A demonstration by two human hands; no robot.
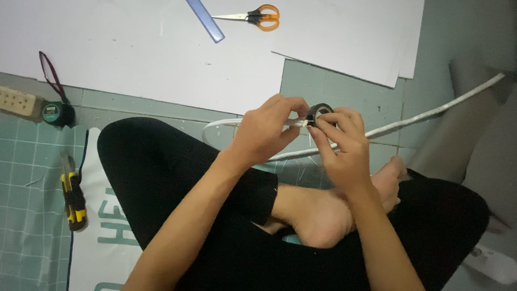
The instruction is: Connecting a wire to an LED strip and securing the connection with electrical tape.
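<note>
I sit cross-legged on the floor in black trousers. My right hand [342,143] grips a small roll of black tape [321,111] held up in front of me. My left hand [266,129] pinches a thin white strip [431,112] right beside the roll, fingertips touching the tape's edge. The white strip loops to the left under my hands and runs off to the upper right across the floor tiles.
Large white sheets [161,59] lie ahead, with orange-handled scissors [258,16] and a blue ruler [205,20] on them. A tape measure [57,113] and a power strip [16,101] sit at the left, a yellow-black utility knife [72,196] on the green cutting mat [27,215].
</note>
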